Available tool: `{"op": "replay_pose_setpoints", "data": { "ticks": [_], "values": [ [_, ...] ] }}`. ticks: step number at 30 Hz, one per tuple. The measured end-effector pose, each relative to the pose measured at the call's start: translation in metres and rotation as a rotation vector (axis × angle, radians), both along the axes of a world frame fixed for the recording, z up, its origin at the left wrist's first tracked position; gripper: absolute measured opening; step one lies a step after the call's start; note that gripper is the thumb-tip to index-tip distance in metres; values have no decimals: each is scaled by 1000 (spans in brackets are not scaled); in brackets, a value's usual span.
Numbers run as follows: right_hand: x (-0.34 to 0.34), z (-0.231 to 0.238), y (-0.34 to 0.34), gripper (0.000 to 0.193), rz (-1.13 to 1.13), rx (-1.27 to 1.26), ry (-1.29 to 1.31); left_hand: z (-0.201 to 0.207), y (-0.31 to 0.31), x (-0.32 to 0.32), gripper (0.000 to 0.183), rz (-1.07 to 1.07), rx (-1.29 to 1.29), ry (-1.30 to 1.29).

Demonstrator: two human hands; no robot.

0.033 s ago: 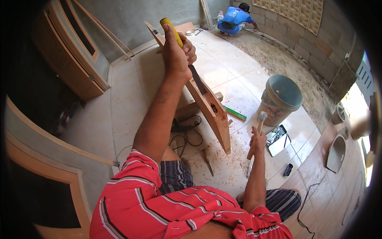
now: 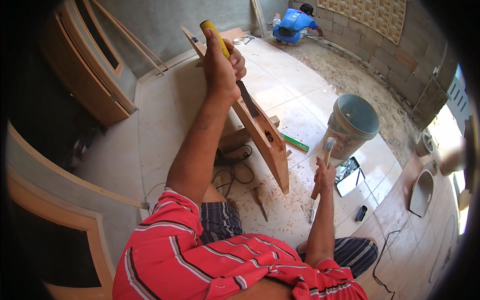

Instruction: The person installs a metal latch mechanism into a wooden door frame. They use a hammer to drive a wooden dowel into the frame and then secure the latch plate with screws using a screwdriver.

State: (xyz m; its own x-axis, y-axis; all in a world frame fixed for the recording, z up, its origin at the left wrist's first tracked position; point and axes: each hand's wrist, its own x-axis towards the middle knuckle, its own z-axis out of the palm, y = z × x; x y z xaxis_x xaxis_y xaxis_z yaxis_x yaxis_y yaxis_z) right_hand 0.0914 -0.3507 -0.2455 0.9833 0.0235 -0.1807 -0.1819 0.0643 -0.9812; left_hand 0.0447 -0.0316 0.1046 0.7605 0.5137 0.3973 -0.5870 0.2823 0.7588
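Observation:
My left hand (image 2: 223,67) is wrapped round the yellow handle of a chisel (image 2: 247,100). The chisel's dark blade slants down to a cut in the edge of a long wooden beam (image 2: 276,162); my hand hides part of the beam. Rough hollows and a dark hole show in the wood near its close end. Off to the right, my right hand (image 2: 325,178) grips the wooden handle of a hammer (image 2: 328,146), its grey head up and apart from the chisel. Under the beam is a wooden support block (image 2: 235,140).
A grey bucket (image 2: 354,125) stands right of the beam, near an open case of small tools (image 2: 348,175). Wood shavings, a thin pointed tool (image 2: 261,205), a green bar (image 2: 295,142) and a black cable (image 2: 232,172) lie on the tiles. A person in blue (image 2: 295,25) crouches far off.

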Motion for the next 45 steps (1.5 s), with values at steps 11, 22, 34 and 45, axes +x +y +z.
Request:
{"op": "replay_pose_setpoints", "data": {
  "ticks": [11, 22, 34, 45],
  "values": [
    [-13, 219, 31, 36, 165, 101, -620, 1, -7, 0, 58, 106, 110, -9],
    [-25, 479, 120, 34, 271, -610, -1230, -4, -9, 2, 24, 216, 201, -119],
    [-6, 562, 197, 32, 828, -1309, -1535, -7, -7, 7, 26, 226, 140, -111],
    [-14, 576, 229, 40, 899, -1512, -1403, -4, 1, 1, 26, 157, 59, 48]
  ]
}}
